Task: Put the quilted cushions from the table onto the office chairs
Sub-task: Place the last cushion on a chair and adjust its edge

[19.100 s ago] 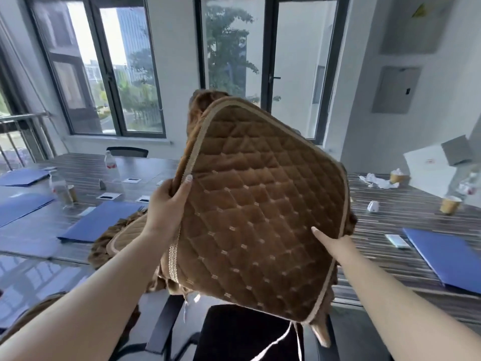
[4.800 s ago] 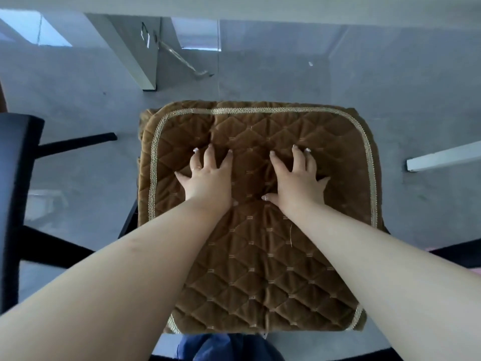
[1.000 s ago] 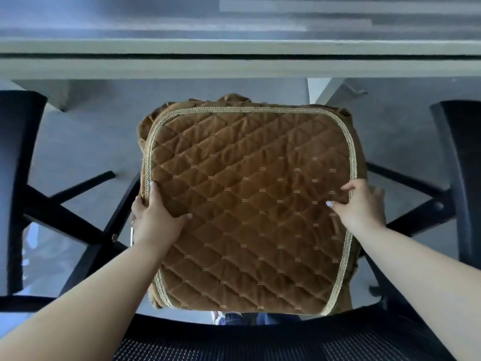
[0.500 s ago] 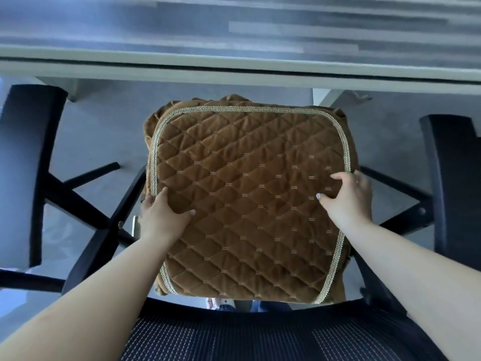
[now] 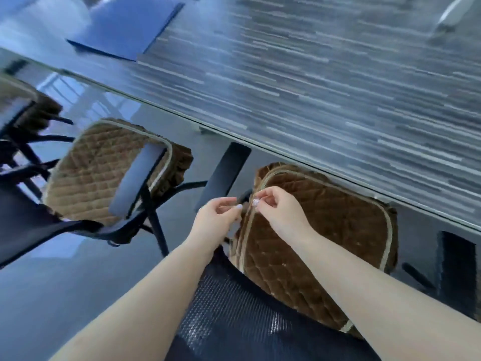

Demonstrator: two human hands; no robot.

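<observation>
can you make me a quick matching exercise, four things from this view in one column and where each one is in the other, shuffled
Things:
1. blue folder
2. left cushion
3. right cushion
4. hands

Places:
A. at the near cushion's left edge
B. on the chair left of the person's arms
C. on the striped table, far left
D. on the chair right below the person

Pairs: 1-C, 2-B, 3-D, 4-A
</observation>
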